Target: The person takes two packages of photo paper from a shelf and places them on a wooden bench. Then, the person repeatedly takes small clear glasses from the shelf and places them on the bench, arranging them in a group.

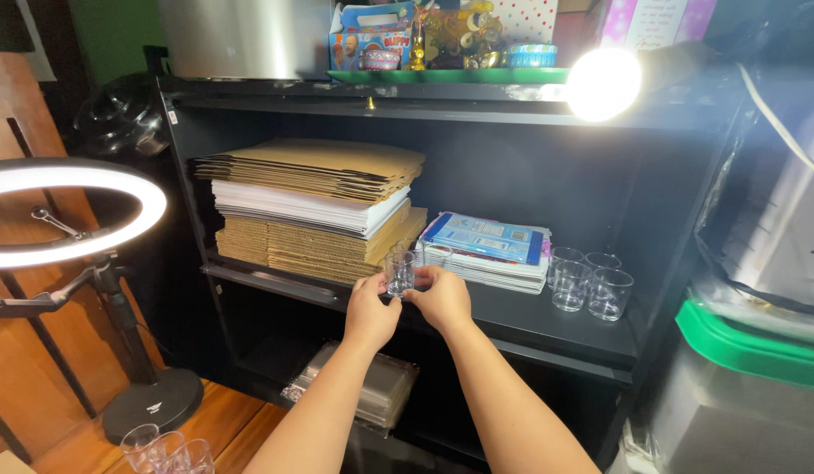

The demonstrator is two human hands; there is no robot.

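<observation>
— What are the hands doing?

— Both are up at the front edge of the middle shelf [547,320] of a black bookcase. The left hand [370,309] and the right hand [442,298] meet around a small clear glass [400,272]. The fingers [422,276] of each hand pinch it from either side, thumbs near its base.

— Is the glass standing on the shelf?

— It is upright, at the shelf's front edge, just in front of the cardboard stack [315,206]. Whether its base touches the shelf I cannot tell; the hands cover it.

— What else is on that shelf?

— The stack is flattened brown cardboard with a layer of white sheets in the middle. Beside it, to the right, lies a pile of papers [488,250] with a blue sheet on top. Further right stand four more clear glasses [590,283], close together, well apart from the hands.

— And around the bookcase?

— A lit ring light [69,211] on a stand is at the left, over a wooden floor. More glasses [165,449] sit at the bottom left. A clear plastic pack [381,391] lies on the lower shelf beneath the forearms. A green tray [442,76] with colourful boxes rests on top, and a bright lamp [603,83] glares at the upper right. A bin with a green lid [749,347] stands at the right.
</observation>
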